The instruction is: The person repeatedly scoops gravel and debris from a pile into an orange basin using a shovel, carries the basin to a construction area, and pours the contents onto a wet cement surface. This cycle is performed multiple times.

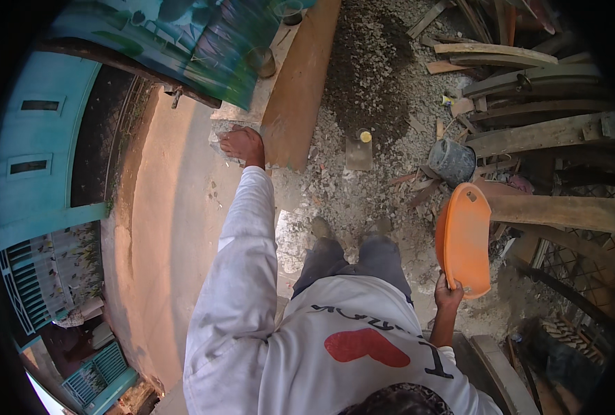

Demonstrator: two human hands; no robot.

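"What's over on the far left?"

"A turquoise building (41,155), then a sandy path (172,180) running beside it. Next, the left hand (244,144) is stretched out to the near end of a pale ledge (269,90), under a bright painted sheet (183,48)."

"Is that grip closed on something?"

"I can't tell from here; the fingers lie across the end, and whatever is under them is hidden."

"And after that?"

"A brown board (297,97) along the ledge's side, then gravel, with a flat greyish piece (359,159) lying on it (a small yellow round thing (365,137) sits at its top edge)."

"Where's the orange basin (471,242)?"

"Out at the person's right side, tipped up on edge. The right hand (448,294) has its grip clamped on the lower rim. A grey bucket (453,162) lies just beyond it, and curved timbers (549,142) are heaped furthest right."
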